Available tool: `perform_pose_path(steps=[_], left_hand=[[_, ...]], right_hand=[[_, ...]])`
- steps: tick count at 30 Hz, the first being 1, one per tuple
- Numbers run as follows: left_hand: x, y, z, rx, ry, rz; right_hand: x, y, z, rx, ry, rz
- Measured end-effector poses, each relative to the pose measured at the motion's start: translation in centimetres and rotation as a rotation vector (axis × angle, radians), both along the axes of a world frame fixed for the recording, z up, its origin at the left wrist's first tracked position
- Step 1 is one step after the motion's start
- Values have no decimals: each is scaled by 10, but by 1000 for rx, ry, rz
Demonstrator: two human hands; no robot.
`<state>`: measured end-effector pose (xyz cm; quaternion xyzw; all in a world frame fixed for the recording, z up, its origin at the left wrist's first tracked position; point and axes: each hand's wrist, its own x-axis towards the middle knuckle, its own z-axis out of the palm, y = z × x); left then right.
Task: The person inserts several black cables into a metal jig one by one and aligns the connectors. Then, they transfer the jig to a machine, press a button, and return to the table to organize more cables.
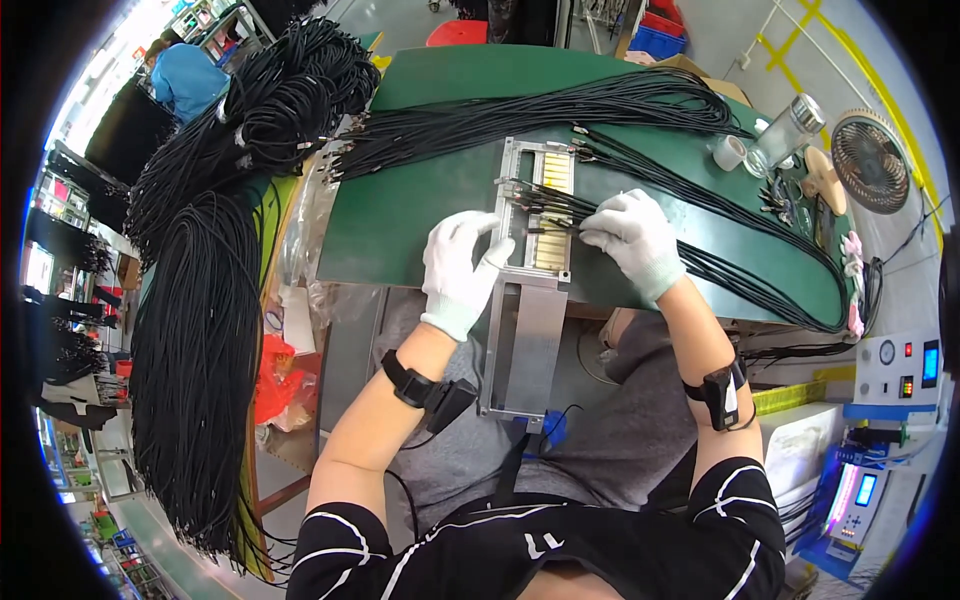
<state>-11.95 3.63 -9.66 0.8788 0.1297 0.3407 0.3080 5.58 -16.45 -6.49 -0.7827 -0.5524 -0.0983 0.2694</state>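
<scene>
A silver metal fixture (pixel 509 262) with a row of cream-coloured slots (pixel 551 250) sits at the near edge of the green table. Several thin black cables (pixel 560 203) lie across it, their tips pointing left. In a white glove, my right hand (pixel 632 242) pinches a black cable (pixel 563 225) over the fixture's right side; the fingertips partly hide it. My left hand (pixel 462 272), also gloved, is beside the fixture's left rail, thumb and fingers apart with nothing visible between them. From under my right hand the cables (pixel 740 275) run off to the right across the table.
A long bundle of black cables (pixel 540 112) lies along the far side of the green table (pixel 430 75). Large cable coils (pixel 205 330) hang at the left. A glass jar (pixel 790 135), a tape roll (pixel 729 152) and a fan (pixel 870 162) stand at the right.
</scene>
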Motion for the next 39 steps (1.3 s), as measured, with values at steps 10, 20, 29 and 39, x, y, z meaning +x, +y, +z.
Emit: perform_pose_path(steps=[10, 20, 29, 39], left_hand=[[-3, -19, 5, 92, -166, -266], [-5, -12, 4, -60, -131, -229], [-7, -19, 9, 48, -108, -296], [-11, -12, -1, -218, -129, -114]], right_hand=[[-45, 11, -5, 105, 212, 242], [-44, 12, 2, 113, 438, 235], [-50, 15, 7, 113, 263, 259], [-28, -2, -3, 56, 54, 65]])
